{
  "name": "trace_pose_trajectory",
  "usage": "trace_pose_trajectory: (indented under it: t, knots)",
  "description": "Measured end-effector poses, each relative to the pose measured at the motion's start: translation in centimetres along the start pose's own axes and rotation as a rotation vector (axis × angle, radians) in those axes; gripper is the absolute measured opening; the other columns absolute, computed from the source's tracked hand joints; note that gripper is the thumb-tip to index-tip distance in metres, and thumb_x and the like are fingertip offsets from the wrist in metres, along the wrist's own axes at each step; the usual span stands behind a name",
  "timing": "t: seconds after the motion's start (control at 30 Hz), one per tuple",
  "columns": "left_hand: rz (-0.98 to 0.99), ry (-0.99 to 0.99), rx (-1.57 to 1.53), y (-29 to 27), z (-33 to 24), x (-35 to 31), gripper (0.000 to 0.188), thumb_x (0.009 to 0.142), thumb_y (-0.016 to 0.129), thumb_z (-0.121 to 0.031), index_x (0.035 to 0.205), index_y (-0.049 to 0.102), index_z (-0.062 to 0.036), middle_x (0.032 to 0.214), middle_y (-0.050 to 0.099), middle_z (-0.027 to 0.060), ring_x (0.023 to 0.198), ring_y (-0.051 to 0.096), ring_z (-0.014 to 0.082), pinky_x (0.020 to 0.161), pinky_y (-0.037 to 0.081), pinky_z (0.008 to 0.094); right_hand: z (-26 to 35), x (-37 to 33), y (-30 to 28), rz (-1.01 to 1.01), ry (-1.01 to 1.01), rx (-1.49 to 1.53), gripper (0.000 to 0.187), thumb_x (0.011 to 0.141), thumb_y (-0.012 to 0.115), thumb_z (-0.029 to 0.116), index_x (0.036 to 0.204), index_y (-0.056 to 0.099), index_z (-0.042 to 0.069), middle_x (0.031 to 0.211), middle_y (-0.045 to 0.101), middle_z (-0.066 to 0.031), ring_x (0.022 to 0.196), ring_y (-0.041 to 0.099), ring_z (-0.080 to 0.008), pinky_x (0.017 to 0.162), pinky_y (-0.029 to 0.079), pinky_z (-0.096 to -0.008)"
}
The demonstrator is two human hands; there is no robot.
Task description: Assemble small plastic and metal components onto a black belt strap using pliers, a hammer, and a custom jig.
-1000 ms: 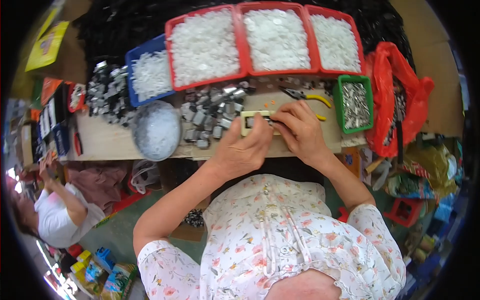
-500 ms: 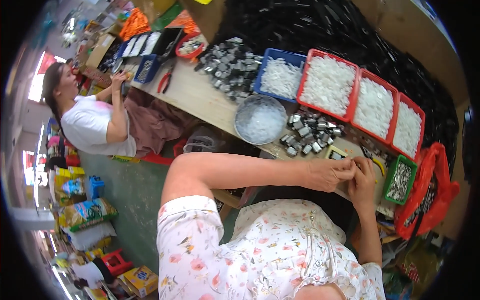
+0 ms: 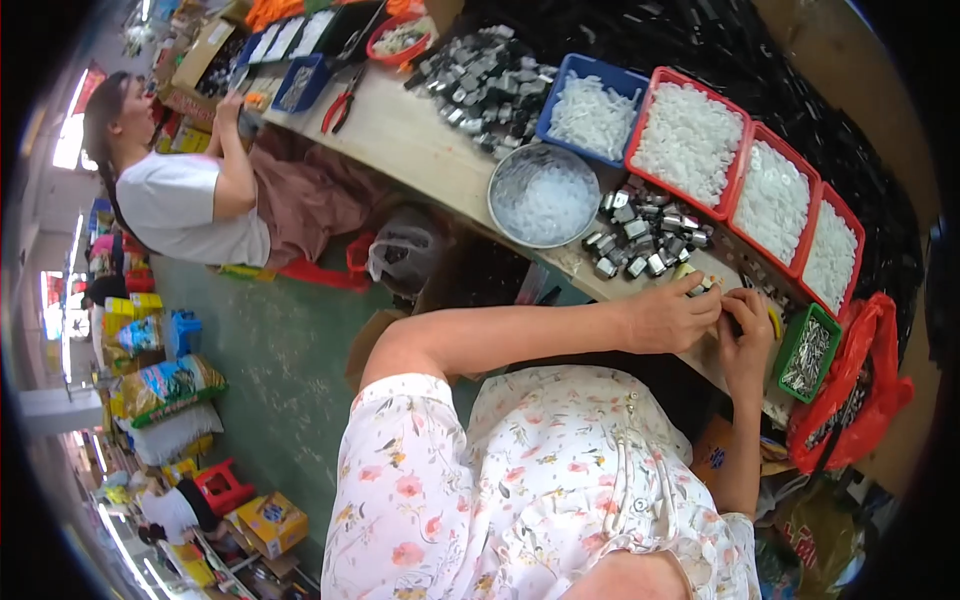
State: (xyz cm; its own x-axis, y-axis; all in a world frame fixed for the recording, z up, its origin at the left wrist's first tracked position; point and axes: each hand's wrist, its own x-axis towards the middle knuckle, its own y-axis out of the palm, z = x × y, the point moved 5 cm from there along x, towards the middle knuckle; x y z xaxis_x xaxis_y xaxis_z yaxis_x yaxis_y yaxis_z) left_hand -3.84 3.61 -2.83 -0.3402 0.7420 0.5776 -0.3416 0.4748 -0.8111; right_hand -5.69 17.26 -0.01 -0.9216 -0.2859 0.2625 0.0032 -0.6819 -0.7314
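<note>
My left hand [image 3: 672, 316] and my right hand [image 3: 746, 338] meet at the bench's near edge, fingertips close together. Both have bent, pinching fingers; whatever lies between them is too small to make out. Just beyond the left fingers shows a pale yellow block [image 3: 684, 271], partly covered by the hand. A heap of small silver-and-black metal parts [image 3: 638, 236] lies behind it. Yellow-handled pliers [image 3: 775, 321] rest beyond my right hand, partly hidden. Beside that hand is a green tray [image 3: 784, 358] of small metal pins or screws.
A metal bowl [image 3: 507, 172] of translucent pieces stands left of the heap. Behind are a blue bin [image 3: 574, 149] and several red bins [image 3: 676, 201] of white plastic parts. A red bag [image 3: 870, 370] hangs at right. Another person [image 3: 185, 195] works at far left, near red-handled pliers [image 3: 341, 108].
The whole view has shifted, so the bench sits higher and further right. My left fingers have lifted toward the yellow block, and the two hands are slightly less overlapped.
</note>
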Motion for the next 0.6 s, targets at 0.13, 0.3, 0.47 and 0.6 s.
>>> trace_pose_trajectory:
  t: [0.13, 0.3, 0.47, 0.6]
  knots:
    - [0.058, -0.003, -0.058, 0.7, 0.4, 0.0, 0.03, 0.078, 0.059, -0.018, 0.101, 0.068, -0.0003, 0.112, 0.062, 0.0149, 0.113, 0.059, 0.0287, 0.1, 0.044, 0.0498, -0.8, 0.0, 0.0, -0.017, -0.082, -0.051, 0.018, 0.076, 0.067, 0.0, 0.094, 0.063, -0.001, 0.093, 0.061, -0.0161, 0.092, 0.058, -0.0377, 0.08, 0.046, -0.0438]
    - [0.282, -0.087, -0.213, -0.9, 1.4, 1.5, 0.032, 0.074, 0.072, -0.015, 0.102, 0.066, 0.0004, 0.116, 0.06, 0.015, 0.112, 0.055, 0.0338, 0.098, 0.042, 0.0477, -1.9, -0.5, -3.0, -0.018, -0.139, 0.064, 0.022, 0.081, 0.068, 0.001, 0.104, 0.066, 0.0, 0.101, 0.063, -0.0142, 0.095, 0.062, -0.0335, 0.083, 0.048, -0.0412]
    - [0.326, -0.073, -0.346, -1.3, 2.7, 5.8, 0.027, 0.075, 0.075, -0.014, 0.098, 0.068, -0.0031, 0.101, 0.063, 0.0113, 0.106, 0.057, 0.0341, 0.091, 0.045, 0.0459, -6.8, -3.9, -11.4, -0.312, 0.047, -0.047, 0.021, 0.082, 0.066, -0.002, 0.103, 0.066, -0.001, 0.1, 0.064, -0.015, 0.092, 0.063, -0.0337, 0.081, 0.05, -0.0402]
    - [0.161, -0.055, -0.368, -0.4, 3.9, 12.0, 0.012, 0.079, 0.071, -0.012, 0.086, 0.067, -0.0034, 0.092, 0.063, 0.0116, 0.101, 0.057, 0.0325, 0.085, 0.045, 0.0426, -10.7, -6.3, -12.7, -0.328, 0.275, -0.339, 0.018, 0.082, 0.067, 0.0, 0.099, 0.065, -0.001, 0.093, 0.061, -0.0146, 0.091, 0.062, -0.0331, 0.078, 0.048, -0.0413]
